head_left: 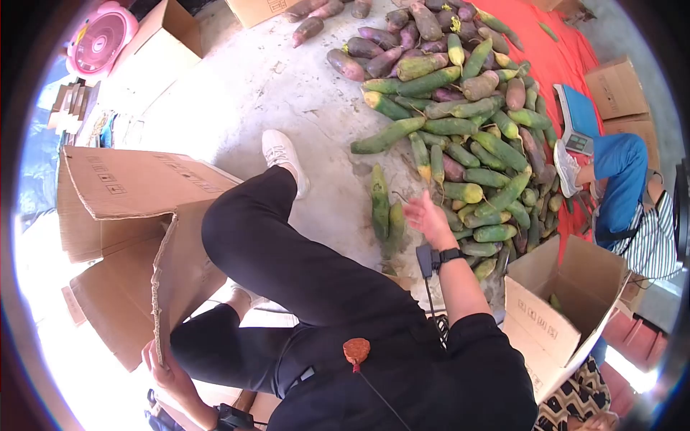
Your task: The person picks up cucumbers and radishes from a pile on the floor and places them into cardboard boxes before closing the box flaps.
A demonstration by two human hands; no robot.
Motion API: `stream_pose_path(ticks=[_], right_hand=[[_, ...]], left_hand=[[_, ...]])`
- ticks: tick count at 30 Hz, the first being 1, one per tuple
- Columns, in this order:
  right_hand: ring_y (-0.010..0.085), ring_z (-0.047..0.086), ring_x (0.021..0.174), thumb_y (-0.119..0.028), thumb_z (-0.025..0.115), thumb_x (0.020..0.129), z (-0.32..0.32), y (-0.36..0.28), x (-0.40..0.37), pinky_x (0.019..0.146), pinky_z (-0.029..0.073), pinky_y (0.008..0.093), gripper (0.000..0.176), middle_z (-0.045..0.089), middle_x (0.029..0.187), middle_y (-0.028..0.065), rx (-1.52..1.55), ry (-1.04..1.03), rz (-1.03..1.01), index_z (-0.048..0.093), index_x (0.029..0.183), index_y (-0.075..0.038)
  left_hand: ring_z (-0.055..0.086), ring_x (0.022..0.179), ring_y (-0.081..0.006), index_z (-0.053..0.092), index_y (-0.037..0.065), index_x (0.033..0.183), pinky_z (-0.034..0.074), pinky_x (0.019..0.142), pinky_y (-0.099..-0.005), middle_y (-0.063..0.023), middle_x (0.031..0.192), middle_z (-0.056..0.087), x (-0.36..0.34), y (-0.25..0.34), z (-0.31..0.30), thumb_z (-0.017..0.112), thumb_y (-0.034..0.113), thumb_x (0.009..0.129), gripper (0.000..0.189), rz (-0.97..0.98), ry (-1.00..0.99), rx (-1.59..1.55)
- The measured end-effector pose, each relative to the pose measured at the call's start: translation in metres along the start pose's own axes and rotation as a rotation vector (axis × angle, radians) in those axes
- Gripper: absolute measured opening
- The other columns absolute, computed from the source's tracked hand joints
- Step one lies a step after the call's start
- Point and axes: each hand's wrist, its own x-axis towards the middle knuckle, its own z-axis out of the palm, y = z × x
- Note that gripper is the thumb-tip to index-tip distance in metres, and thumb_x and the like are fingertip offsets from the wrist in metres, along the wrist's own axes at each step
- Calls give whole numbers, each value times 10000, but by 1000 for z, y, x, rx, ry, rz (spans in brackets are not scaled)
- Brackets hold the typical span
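Note:
My left hand (164,373) grips the lower edge of an open cardboard box (144,190) that stands against my leg. The box's flaps stick out, and its thick torn edge runs down to my fingers. My right hand (429,218) reaches out over the near side of a big heap of green radishes (496,149), fingers spread with nothing in them. Just left of that hand, a couple of green radishes (380,201) lie apart from the heap. Purple radishes (429,23) make up much of its far part.
A red sheet (517,14) lies under the heap's far right side. At right are a blue scale (577,111), a person in blue jeans (619,179) and an open carton (543,330). A pink fan (102,39) and another carton (154,54) stand far left.

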Motion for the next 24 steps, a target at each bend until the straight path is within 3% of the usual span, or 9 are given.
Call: stream_pose_path(ticks=[2,3,5,6,13,18,21,24], right_hand=[[197,592,963,-405,598,875,-15,18,5,781,435,348,541,655,1061,56,-263,224,127,464,1284,-78],[197,592,963,-405,598,875,-13,23,1,781,435,348,541,655,1061,56,-265,217,126,464,1284,-78],[188,587,950,-191,665,802,-4,32,-9,770,440,356,533,635,1085,63,-522,248,-21,467,1289,-104],[181,585,949,-96,657,756,2,35,-9,773,438,367,583,606,1136,69,-531,314,1,453,1302,-126],[207,587,958,-111,657,774,-2,45,4,782,445,402,628,568,1174,69,-481,282,171,391,1343,-113],[200,593,894,-124,658,780,1,47,4,721,467,362,643,554,1163,112,-504,461,38,363,1351,-95],[194,589,872,-116,664,767,-6,49,3,688,473,340,679,529,1197,136,-510,452,-2,342,1364,-98],[224,590,904,-99,672,745,-8,48,-5,703,486,348,718,515,1223,154,-559,541,-45,328,1375,-85]], left_hand=[[579,833,-273,595,-6,1016,458,717,-347,-142,926,582,0,3,0,554,-20,864,158,13,-13,-10],[579,833,-273,595,-6,1016,458,717,-347,-142,926,582,2,6,-1,554,-20,864,158,10,-8,-7],[582,817,-273,596,-4,1011,458,712,-345,-139,912,584,3,11,-3,559,-20,862,155,-1,-27,-18],[582,817,-273,596,-4,1011,458,712,-345,-139,912,584,3,12,-4,559,-20,862,155,-7,-23,-15],[591,797,-269,596,-9,1001,465,700,-330,-141,901,591,5,15,-4,574,-21,852,151,-23,-8,-35],[602,797,-280,598,-12,992,471,703,-333,-149,903,603,5,18,-6,580,-25,845,148,-59,-16,-7],[610,796,-278,602,-10,992,474,706,-333,-146,908,611,5,15,-5,582,-23,843,151,-31,-8,-27],[609,800,-273,604,-5,1009,475,708,-335,-143,913,609,3,15,-4,579,-8,852,159,-9,-16,-16]])
